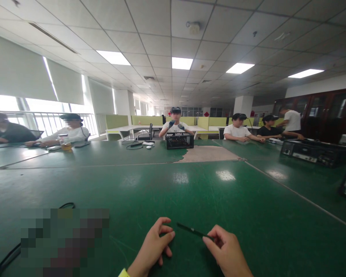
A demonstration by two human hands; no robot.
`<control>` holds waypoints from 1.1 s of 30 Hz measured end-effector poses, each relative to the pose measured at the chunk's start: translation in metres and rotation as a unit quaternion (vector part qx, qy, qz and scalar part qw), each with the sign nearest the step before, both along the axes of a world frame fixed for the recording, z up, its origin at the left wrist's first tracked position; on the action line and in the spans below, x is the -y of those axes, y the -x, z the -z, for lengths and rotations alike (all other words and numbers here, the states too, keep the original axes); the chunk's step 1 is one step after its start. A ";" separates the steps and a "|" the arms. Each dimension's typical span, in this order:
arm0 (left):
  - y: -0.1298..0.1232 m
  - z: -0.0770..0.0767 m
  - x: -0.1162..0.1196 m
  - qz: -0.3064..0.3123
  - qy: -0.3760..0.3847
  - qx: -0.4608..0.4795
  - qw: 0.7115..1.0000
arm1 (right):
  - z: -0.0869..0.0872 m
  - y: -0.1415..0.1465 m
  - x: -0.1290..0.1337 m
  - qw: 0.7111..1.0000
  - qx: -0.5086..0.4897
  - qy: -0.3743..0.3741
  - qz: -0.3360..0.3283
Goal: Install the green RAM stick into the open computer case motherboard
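From my remote seat I have both hands in view over the near part of a green table (127,200). The right hand (229,248) is closed in a narrow pinch, with thumb and forefinger gripping one end of a thin dark strip (191,229) and the other fingers folded in. The strip slants from that pinch toward the left and slightly away from me, in the near middle of the scene. I can't tell whether its free end touches the tabletop.

The left hand (153,244), with a yellow cuff (123,273) at the wrist, is loosely curled and partly open. Its forefinger arches out toward the right, and its thumb sits close to the bent fingers; I can't judge if they meet. It is just beside the strip's free end, apart from it.

On the near left I see a black cable (10,257) running by a blurred-out patch. At the far side, a co-worker in a white shirt (177,127) raises gloved hands over a black case (180,142). To the left of that case lie loose cords (129,144), and farther left stands a cup of amber drink (65,144). A larger black machine (314,152) sits at the far right.
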State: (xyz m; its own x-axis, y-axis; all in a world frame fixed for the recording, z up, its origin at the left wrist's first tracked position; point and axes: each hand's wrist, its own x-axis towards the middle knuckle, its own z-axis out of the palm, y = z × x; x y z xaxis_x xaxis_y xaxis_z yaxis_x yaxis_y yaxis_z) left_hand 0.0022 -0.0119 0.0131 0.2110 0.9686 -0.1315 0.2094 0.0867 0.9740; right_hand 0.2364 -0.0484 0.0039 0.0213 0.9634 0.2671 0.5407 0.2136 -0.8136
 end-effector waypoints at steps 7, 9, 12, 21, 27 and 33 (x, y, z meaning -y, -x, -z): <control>-0.002 -0.001 -0.002 0.010 0.005 -0.008 1.000 | -0.010 -0.005 0.005 0.981 0.170 0.031 0.090; -0.002 0.000 -0.003 0.012 0.005 -0.008 1.000 | -0.009 -0.004 0.004 0.980 0.177 0.019 0.091; -0.001 0.002 -0.003 0.017 0.003 -0.006 1.000 | -0.008 0.000 0.003 0.979 0.182 0.035 0.086; -0.002 -0.002 0.001 0.011 -0.003 -0.019 1.000 | 0.001 0.005 0.005 0.994 -0.063 0.034 -0.077; -0.003 -0.001 0.003 0.036 -0.010 -0.044 0.998 | 0.002 0.005 0.004 0.997 -0.033 0.021 -0.067; -0.004 -0.002 0.003 0.030 -0.009 -0.043 0.999 | 0.000 0.005 0.004 0.998 -0.011 0.017 -0.058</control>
